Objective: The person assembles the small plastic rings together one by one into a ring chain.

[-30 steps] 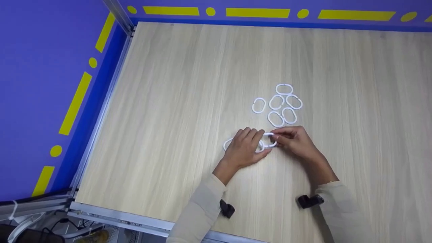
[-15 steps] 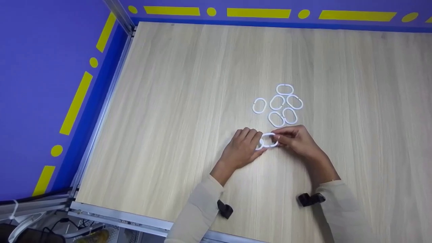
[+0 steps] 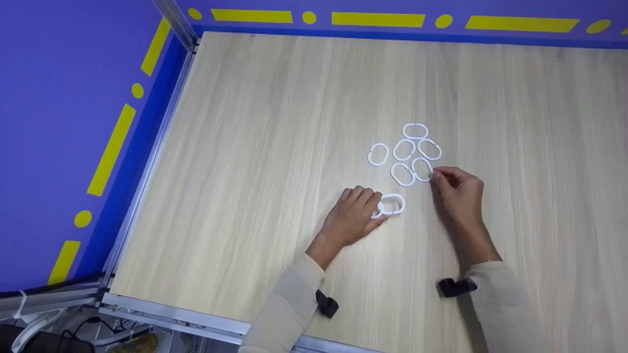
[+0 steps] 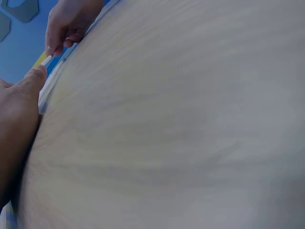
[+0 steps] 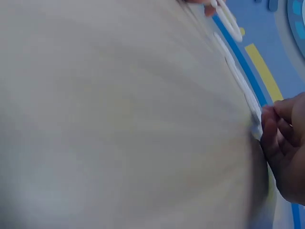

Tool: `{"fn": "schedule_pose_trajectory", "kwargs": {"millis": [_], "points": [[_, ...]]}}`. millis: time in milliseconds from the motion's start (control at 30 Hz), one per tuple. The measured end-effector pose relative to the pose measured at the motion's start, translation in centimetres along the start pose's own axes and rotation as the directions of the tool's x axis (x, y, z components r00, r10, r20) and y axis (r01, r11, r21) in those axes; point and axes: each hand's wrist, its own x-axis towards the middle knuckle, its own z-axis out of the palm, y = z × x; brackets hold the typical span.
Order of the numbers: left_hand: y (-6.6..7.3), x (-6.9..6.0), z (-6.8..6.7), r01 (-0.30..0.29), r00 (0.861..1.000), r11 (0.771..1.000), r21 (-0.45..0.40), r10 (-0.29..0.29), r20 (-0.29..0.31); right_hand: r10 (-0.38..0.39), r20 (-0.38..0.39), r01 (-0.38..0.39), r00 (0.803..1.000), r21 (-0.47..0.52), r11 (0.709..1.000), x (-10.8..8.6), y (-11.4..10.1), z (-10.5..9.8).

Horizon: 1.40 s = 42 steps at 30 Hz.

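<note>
White linked rings (image 3: 403, 204), at least two, are being held by the left hand (image 3: 349, 215) with curled fingers, so some joining seems done. Six loose rings (image 3: 416, 138) are lying farther back on the tabletop (image 3: 270, 147), not being joined yet. One of them is being reached at its edge by the right hand (image 3: 460, 192); whether its bent fingers are pinching it cannot be told.
</note>
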Motion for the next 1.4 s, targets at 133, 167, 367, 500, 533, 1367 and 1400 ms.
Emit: {"fn": "schedule_pose_trajectory", "kwargs": {"millis": [133,167,367,500,533,1367,1400], "points": [[0.0,-0.1,-0.1,0.007,1.0,1.0,-0.015,-0.007,0.001,-0.024,-0.078,0.009,0.997,-0.188,0.982,1.1,0.1,-0.6],[0.0,-0.1,-0.1,0.009,1.0,1.0,-0.017,-0.009,0.001,-0.027,-0.069,0.012,0.997,-0.215,0.977,1.4,0.0,-0.6],[0.0,0.0,-0.1,0.009,1.0,0.999,-0.031,-0.008,0.016,0.014,0.01,-0.009,1.0,-0.401,0.916,2.3,-0.9,-0.3],[0.1,0.0,-0.2,0.009,1.0,1.0,-0.028,-0.009,0.016,0.044,0.058,-0.013,0.997,-0.457,0.889,2.5,-1.4,-0.4],[0.1,0.0,-0.1,0.009,1.0,1.0,-0.025,-0.008,0.012,0.041,0.073,-0.003,0.996,-0.462,0.887,2.5,-1.4,-0.5],[0.0,-0.1,0.0,-0.001,0.999,1.0,-0.011,0.0,-0.047,-0.129,0.337,0.094,0.933,0.117,0.989,-3.1,1.1,-2.9],[-0.1,-0.1,0.1,0.0,0.999,1.0,-0.011,0.0,-0.042,-0.132,0.34,0.093,0.931,0.13,0.987,-3.2,1.2,-2.8]]}}
